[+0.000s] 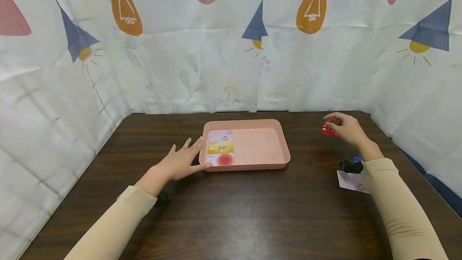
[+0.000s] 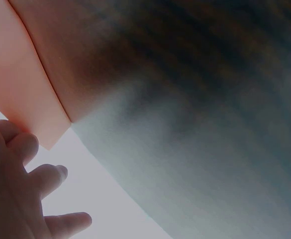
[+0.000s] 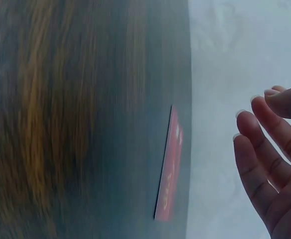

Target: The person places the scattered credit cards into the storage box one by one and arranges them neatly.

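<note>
A shallow pink tray [image 1: 260, 145] sits at the middle of the table. My left hand [image 1: 179, 163] is spread at its left end, with the thumb by the front rim and the fingers along the left side. Three cards lie in a column at the tray's left: a pale one [image 1: 218, 135], a yellow one [image 1: 220, 147] and a white one with a red circle [image 1: 224, 159]. Over at the table's right, my right hand [image 1: 348, 128] hovers by a red card [image 3: 169, 174] lying on the table. In the right wrist view its loosely bent fingers [image 3: 257, 174] hold nothing.
Near my right forearm lie a pale card [image 1: 351, 181], partly covered by the sleeve, and a small blue item [image 1: 357, 158]. Printed curtains [image 1: 227, 67] hang behind and beside the dark wooden table [image 1: 245, 208].
</note>
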Motion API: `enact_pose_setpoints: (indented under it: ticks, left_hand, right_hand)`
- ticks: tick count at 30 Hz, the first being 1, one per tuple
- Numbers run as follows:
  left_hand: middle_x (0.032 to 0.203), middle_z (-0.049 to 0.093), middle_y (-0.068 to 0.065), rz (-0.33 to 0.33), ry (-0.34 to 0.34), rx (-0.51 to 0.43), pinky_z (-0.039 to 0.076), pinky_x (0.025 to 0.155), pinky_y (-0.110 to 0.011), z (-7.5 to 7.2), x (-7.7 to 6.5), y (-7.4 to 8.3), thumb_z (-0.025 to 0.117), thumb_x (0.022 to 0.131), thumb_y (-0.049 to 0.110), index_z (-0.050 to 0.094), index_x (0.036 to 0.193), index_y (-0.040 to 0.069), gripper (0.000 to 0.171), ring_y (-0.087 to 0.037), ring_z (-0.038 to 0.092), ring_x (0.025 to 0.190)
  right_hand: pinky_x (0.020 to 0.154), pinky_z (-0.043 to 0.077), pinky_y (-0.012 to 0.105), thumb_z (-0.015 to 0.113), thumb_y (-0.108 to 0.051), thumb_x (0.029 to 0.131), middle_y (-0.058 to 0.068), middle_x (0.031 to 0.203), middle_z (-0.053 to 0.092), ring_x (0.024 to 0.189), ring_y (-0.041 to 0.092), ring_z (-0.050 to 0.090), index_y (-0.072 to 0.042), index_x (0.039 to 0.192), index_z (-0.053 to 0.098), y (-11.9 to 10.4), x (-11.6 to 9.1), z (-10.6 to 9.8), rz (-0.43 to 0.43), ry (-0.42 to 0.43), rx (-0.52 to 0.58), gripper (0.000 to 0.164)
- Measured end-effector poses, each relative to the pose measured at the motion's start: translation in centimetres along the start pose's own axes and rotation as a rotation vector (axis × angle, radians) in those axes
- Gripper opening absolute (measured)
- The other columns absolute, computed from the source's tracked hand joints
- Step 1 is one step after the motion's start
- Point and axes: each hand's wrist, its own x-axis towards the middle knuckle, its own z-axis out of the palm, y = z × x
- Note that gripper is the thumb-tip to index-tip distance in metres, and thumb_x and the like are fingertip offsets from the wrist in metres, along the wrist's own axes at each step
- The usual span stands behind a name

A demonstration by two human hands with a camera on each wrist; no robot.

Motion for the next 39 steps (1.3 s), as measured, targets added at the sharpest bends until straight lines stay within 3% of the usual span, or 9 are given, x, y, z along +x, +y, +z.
enact_pose_setpoints:
  ticks: [5, 16, 26, 39]
  left_hand:
    - [0.17, 0.017, -0.011, -0.001, 0.001, -0.002, 0.008, 0.115, -0.073, -0.1, -0.1, 0.1, 0.05, 0.092, 0.078, 0.012, 0.166, 0.012, 0.106, -0.04, 0.013, 0.155]
    - [0.169, 0.021, -0.012, 0.007, -0.005, 0.009, 0.01, 0.114, -0.074, -0.5, 0.0, 0.3, 0.055, 0.095, 0.07, 0.014, 0.166, 0.009, 0.101, -0.042, 0.015, 0.154]
    - [0.169, 0.02, -0.011, 0.005, -0.012, 0.001, 0.009, 0.114, -0.074, -0.2, 0.0, 0.3, 0.053, 0.094, 0.073, 0.011, 0.166, 0.011, 0.104, -0.041, 0.015, 0.154]
    - [0.17, 0.017, -0.01, 0.008, -0.011, 0.008, 0.009, 0.115, -0.074, -0.3, 0.0, 0.2, 0.053, 0.094, 0.073, 0.012, 0.166, 0.012, 0.103, -0.04, 0.013, 0.155]
  right_hand:
    - [0.081, 0.05, 0.049, 0.057, -0.017, 0.107, 0.028, 0.12, 0.065, 0.106, 0.042, 0.062, 0.005, 0.132, 0.06, 1.3, -0.1, -0.7, 0.03, -0.011, -0.022, 0.033]
    - [0.09, 0.044, 0.064, 0.056, -0.016, 0.106, 0.036, 0.124, 0.056, 0.119, 0.054, 0.051, 0.011, 0.132, 0.054, 4.0, -0.2, -1.5, 0.127, -0.09, -0.076, 0.038]
    - [0.078, 0.061, 0.041, 0.061, -0.014, 0.102, 0.044, 0.125, 0.05, 0.096, 0.038, 0.065, 0.022, 0.134, 0.044, 6.1, 0.1, -2.2, 0.256, -0.22, -0.003, 0.051]
    - [0.079, 0.06, 0.044, 0.07, -0.024, 0.097, 0.046, 0.127, 0.046, 0.105, 0.047, 0.058, 0.026, 0.135, 0.038, 7.0, 0.2, -2.7, 0.311, -0.283, -0.017, 0.071]
